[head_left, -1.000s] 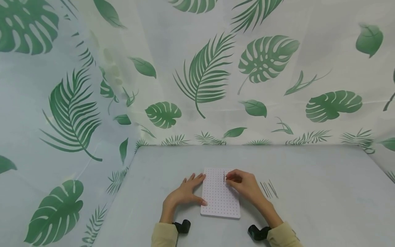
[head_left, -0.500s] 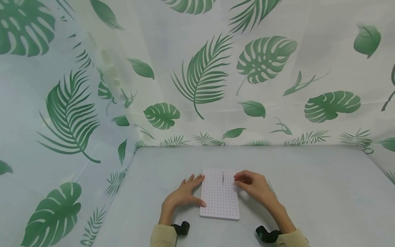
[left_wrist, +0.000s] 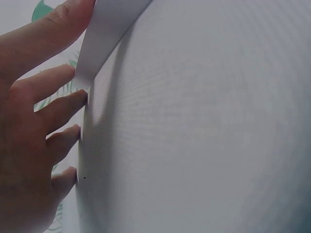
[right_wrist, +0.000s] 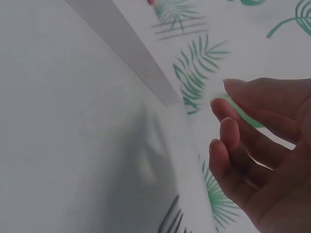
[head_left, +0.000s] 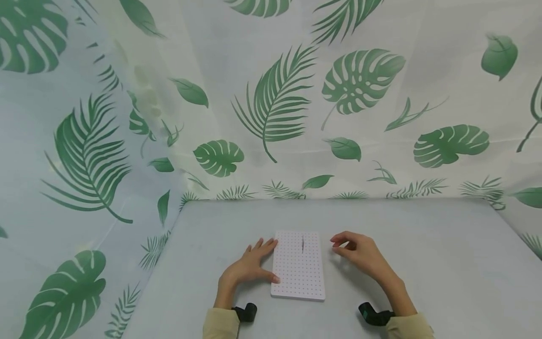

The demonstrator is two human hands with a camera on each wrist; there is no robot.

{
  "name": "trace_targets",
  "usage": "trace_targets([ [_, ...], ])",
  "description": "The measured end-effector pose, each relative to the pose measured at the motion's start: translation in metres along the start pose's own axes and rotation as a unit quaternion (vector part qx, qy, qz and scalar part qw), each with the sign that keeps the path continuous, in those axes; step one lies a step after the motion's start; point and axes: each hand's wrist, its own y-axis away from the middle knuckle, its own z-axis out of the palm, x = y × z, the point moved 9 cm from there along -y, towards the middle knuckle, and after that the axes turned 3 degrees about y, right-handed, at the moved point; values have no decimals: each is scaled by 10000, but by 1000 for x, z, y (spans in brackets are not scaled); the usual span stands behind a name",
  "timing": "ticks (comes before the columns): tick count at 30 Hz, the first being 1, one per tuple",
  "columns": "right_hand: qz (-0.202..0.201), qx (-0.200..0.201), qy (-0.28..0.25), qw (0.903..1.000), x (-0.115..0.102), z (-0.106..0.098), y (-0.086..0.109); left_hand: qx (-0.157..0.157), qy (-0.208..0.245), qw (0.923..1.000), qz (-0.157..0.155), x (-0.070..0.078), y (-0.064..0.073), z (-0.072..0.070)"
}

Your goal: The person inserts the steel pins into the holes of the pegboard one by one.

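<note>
A white board with rows of small holes [head_left: 298,273] lies flat on the table. Thin dark sticks [head_left: 302,244] stand up from its far part; in the right wrist view these sticks [right_wrist: 182,28] jut out past the board's edge [right_wrist: 126,46]. My left hand [head_left: 246,268] rests along the board's left side, thumb and fingertips touching it, fingers spread. To the right of the board, my right hand [head_left: 360,252] hovers over the table with loosely bent fingers and nothing visible between them. Several loose dark sticks [right_wrist: 171,218] lie on the table near that hand; in the head view it hides them.
A pale table [head_left: 444,263] surrounds the board. Behind and to the left hangs a white cloth with green leaf prints [head_left: 271,108]. A black wrist camera [head_left: 245,312] sits on the left wrist, another black camera [head_left: 374,314] on the right.
My right hand has drawn back rightward from the sticks on the board, coming over the loose sticks and hiding them. My left hand stays at the board's edge.
</note>
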Motion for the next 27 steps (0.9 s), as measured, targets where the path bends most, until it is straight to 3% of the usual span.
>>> trace_targets([
  [9,229,-143,-163,9995,17,-17,4,14,5,10000,-25,0,-1,-1],
  [27,545,-552,262,9966,56,-35,14,34,16,10000,-46,-1,0,0],
])
